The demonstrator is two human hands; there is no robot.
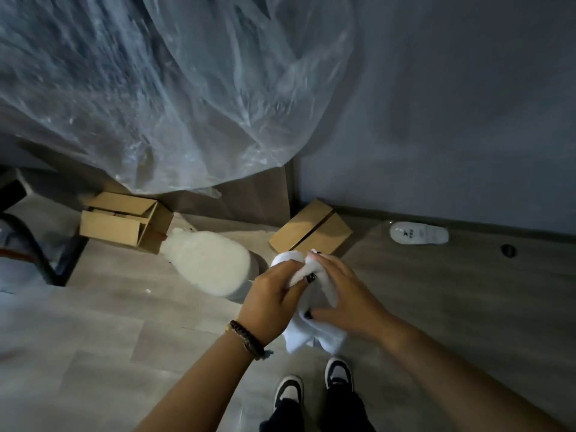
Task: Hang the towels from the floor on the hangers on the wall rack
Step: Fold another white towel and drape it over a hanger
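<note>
Plastic sheet (162,88) hangs upper left, its lower edge just above the boxes. Wall (452,104) right, floor (93,338) open lower left. Pile (212,263) of white towel on floor beside open box (124,219); flat box (311,229) at wall corner. Towel (314,332) held mid-air above shoes (311,385): left hand (274,300) grip pinches its top, right hand (346,291) grip curled round it.

arms: we see both bare to the elbow, no sleeves
left wrist: braided dark-brown bracelet (247,339) with a gold-toned bit, frayed end
nails: dark polish on right hand (339,294), left thumb too
legs: dark trousers (318,413)
feet: black-and-white sneakers (338,374)
</note>
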